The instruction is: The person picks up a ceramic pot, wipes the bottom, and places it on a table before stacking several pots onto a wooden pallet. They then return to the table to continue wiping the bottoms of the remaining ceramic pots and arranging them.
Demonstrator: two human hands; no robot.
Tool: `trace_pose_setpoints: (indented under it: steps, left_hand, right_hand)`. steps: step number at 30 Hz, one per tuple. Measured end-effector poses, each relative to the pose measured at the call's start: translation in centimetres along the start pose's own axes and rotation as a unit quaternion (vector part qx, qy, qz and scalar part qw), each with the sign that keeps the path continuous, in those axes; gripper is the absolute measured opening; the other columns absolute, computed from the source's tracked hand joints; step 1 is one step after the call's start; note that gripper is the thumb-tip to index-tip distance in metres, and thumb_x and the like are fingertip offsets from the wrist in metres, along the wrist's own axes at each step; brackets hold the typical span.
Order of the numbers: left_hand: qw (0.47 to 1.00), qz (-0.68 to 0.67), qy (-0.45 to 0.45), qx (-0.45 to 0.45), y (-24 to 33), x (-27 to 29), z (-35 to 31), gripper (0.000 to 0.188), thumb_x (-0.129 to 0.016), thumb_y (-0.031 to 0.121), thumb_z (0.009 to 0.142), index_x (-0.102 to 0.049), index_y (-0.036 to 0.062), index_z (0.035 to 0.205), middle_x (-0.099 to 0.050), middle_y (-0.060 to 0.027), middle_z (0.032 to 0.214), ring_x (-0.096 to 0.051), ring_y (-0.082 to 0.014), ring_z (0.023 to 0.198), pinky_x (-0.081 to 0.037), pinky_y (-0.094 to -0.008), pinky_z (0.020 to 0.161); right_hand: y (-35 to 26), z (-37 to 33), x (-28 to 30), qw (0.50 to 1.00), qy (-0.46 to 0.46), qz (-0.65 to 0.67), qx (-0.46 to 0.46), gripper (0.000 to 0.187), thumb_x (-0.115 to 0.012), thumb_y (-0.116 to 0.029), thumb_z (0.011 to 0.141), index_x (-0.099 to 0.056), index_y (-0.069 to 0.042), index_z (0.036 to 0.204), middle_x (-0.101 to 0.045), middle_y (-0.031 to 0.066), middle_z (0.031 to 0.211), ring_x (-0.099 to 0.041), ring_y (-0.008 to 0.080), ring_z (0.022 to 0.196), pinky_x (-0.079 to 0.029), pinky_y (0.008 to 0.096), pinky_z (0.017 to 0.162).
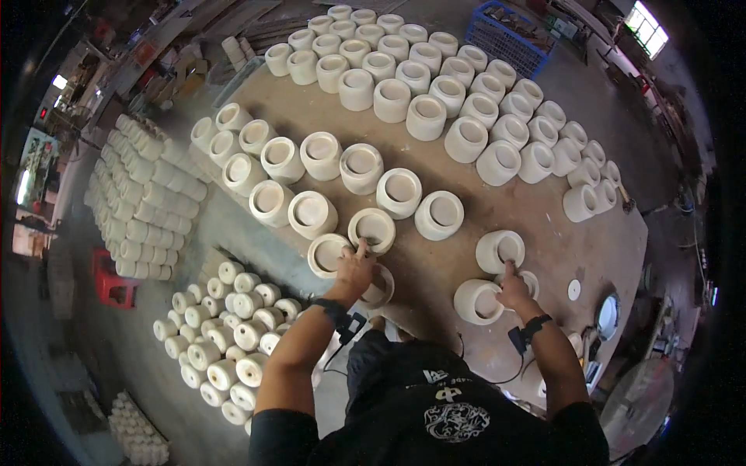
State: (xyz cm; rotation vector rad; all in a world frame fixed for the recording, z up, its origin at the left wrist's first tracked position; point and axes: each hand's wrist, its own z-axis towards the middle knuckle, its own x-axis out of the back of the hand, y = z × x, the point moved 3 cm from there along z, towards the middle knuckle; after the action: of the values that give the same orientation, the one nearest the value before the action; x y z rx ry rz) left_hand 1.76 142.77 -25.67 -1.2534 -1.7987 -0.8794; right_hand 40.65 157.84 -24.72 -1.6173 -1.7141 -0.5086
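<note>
My left hand (356, 272) reaches down between white, round plaster molds. Its fingers lie over the neighbouring rims of one mold (319, 264) and another mold (382, 223), and seem to pinch them together. Partly under my left wrist is a further mold (385, 293). On the right, my right hand (516, 290) has a finger at the rim of one mold (489, 252) and its thumb side at the rim of a second mold (468, 299). A third mold (531, 281) is partly hidden behind that hand. Each mold has a shallow round hollow on top.
Several rows of similar molds (425, 118) cover the far side of the brown board table (559, 233). Stacks of molds (144, 202) stand on the floor at left, with spool-shaped white pieces (252, 334) nearer. A red stool (109, 283) and blue crate (509, 39) stand beyond.
</note>
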Motion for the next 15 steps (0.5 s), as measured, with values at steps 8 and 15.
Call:
trace_pose_setpoints:
  steps: [8,15]
  left_hand:
    - [0.983,-0.113,-0.037,0.14,-2.3,-7.8,3.9,0.06,-0.047,0.028,0.096,-0.028,0.0179,0.152,-0.042,-0.0304,0.138,-0.048,-0.0433,0.12,-0.047,-0.0567,0.092]
    - [0.992,-0.067,0.048,0.094,1.6,-0.9,-0.7,0.03,-0.055,0.014,0.09,-0.067,0.0086,0.116,-0.04,-0.0045,0.138,-0.049,-0.0406,0.114,-0.053,-0.0492,0.085]
  right_hand:
    - [4.0,3.1,-3.8,0.995,0.033,-0.082,0.056,0.115,-0.084,-0.016,0.067,-0.007,0.002,0.151,-0.031,0.0255,0.15,-0.034,0.0361,0.139,-0.029,0.0361,0.115]
    - [7.3,3.0,-5.6,0.978,0.169,-0.006,0.118,0.074,-0.077,-0.008,0.067,-0.041,-0.003,0.13,-0.06,0.0259,0.114,-0.058,0.0435,0.108,-0.047,0.0467,0.092]
